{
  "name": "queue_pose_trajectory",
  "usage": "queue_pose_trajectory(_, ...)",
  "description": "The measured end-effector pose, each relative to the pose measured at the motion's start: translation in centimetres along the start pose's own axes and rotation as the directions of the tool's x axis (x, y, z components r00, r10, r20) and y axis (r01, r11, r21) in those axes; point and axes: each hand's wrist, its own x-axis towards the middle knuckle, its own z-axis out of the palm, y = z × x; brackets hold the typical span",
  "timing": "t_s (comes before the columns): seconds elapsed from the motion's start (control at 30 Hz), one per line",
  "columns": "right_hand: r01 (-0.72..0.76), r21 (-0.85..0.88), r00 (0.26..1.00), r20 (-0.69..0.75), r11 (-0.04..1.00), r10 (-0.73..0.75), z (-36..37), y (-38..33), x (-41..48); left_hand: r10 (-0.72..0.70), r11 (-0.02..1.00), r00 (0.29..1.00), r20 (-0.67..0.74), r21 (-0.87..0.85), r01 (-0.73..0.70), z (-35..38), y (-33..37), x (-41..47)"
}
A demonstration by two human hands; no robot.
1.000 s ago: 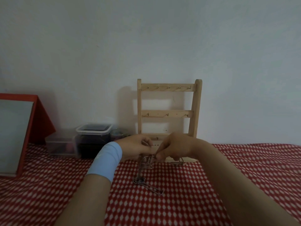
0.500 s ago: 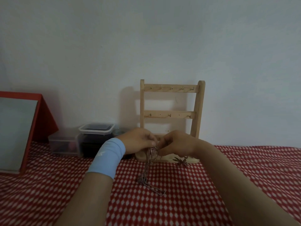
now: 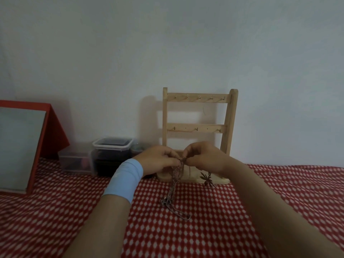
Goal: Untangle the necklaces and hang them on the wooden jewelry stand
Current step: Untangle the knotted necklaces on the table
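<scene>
Both hands are up right in front of the wooden jewelry stand [image 3: 197, 128]. The left hand [image 3: 158, 159] and right hand [image 3: 204, 157] each have their fingers pinched on the top of the tangled necklaces [image 3: 173, 187], which trail down onto the red checked cloth [image 3: 223, 211]. The hands block the stand's lower part. A spiky pendant [image 3: 206, 178] sits at its base. Plastic tubs [image 3: 111, 146] and a red-framed mirror [image 3: 18, 146] are off to the left.
</scene>
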Motion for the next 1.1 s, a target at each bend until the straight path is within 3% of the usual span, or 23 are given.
queue_pose_trajectory(0.13,-0.008,-0.01,0.991,-0.13,1.0,0.007,0.5,0.1,0.1,0.016,0.997,0.996,-0.084,-0.079,-0.023,0.8,1.1,-0.1)
queue_pose_trajectory(0.27,-0.023,-0.003,0.992,-0.126,1.0,0.023,-0.1,-0.2,0.0,-0.005,0.979,0.996,-0.094,-0.202,-0.015,0.5,0.7,0.0)
queue_pose_trajectory(0.37,-0.036,0.105,0.998,-0.038,0.994,0.04,-0.4,-0.5,-0.2,0.011,0.992,0.999,-0.048,-0.122,-0.017,0.4,0.5,-0.2)
queue_pose_trajectory(0.63,-0.037,0.074,0.983,0.183,0.997,0.023,-1.0,-0.4,-0.8,-0.013,1.0,1.0,0.025,0.015,0.013,-0.1,0.8,-0.8)
queue_pose_trajectory(0.73,-0.051,0.094,0.975,0.22,0.994,0.029,-1.3,-0.4,-1.0,-0.071,0.992,0.996,0.046,-0.1,0.075,-0.2,0.6,-1.0)
queue_pose_trajectory(0.87,-0.098,0.104,0.959,0.277,0.99,0.066,-1.6,-0.4,-1.2,-0.056,0.985,0.983,0.176,-0.15,0.083,-0.3,0.2,-1.2)
queue_pose_trajectory(0.97,-0.112,0.101,0.961,0.263,0.988,0.082,-1.3,-0.5,-1.2,-0.02,0.982,0.989,0.144,-0.181,0.046,-0.3,0.4,-0.8)
queue_pose_trajectory(1.1,-0.096,0.027,0.956,0.283,0.995,0.084,-1.2,-0.6,-1.2,0.046,0.995,0.996,0.078,-0.097,-0.038,0.0,0.9,-0.6)
